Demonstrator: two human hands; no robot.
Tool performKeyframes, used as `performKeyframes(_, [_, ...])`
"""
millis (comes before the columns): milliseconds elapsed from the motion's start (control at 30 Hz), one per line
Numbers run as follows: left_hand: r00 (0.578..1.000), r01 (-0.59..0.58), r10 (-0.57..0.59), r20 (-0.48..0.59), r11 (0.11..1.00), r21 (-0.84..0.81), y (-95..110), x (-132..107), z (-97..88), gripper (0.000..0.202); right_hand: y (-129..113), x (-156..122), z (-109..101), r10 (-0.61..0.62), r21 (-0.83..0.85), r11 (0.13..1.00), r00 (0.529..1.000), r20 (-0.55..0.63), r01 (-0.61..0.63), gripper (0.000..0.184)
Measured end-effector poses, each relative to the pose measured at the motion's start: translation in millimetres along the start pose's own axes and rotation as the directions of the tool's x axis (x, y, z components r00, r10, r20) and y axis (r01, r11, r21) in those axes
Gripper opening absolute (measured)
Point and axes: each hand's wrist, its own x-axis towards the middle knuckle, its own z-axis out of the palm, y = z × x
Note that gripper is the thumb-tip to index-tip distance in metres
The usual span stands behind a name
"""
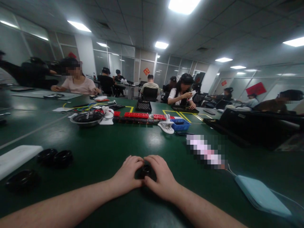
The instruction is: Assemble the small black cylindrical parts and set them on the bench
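Low in the frame's centre, left hand (pixel 127 175) and right hand (pixel 161 179) together clasp a small black part (pixel 145 170) (details hidden) on the green surface (pixel 99 155).

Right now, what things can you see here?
small black part: one, black, between both hands
black rings: three, black, near left
white board: one, white, left edge
metal bowl: one, silver, middle left
red blocks: one row, red, table middle
blue bin: one, blue, right of red blocks
flat pack: one, pale blue, near right
people: several, seated at far tables
left hand: one, bare, fingers on small black part
right hand: one, bare, fingers on small black part
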Motion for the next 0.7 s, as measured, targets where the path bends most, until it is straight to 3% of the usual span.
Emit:
performKeyframes(200, [1.000, -0.021, 0.021, -0.005, 1.000, 0.017, -5.3, 0.6, 2.2, 0.029, 0.4, 0.8, 3.8, 0.135, -0.049, 0.989, 0.986, -0.094, -0.140, 0.041])
performKeyframes(367, [0.999, -0.020, 0.021, -0.031, 0.999, 0.031, -7.0, 0.9, 5.5, 0.035, 1.6, 2.0, 6.7, 0.073, -0.070, 0.995, 0.997, -0.038, -0.075, 0.024])
performKeyframes(600, [1.000, 0.003, -0.003, -0.017, 1.000, 0.018, -2.5, 0.2, 2.1, 0.035, 1.1, 0.0, 1.5, -0.017, -0.014, 1.000, 1.000, -0.002, 0.017, 0.040])
performKeyframes(700, [1.000, 0.010, -0.010, -0.024, 1.000, 0.006, -0.9, 0.1, 1.2, 0.031, 0.8, -0.2, 2.1, 0.024, 0.027, 0.999, 0.999, -0.047, -0.023, 0.048])
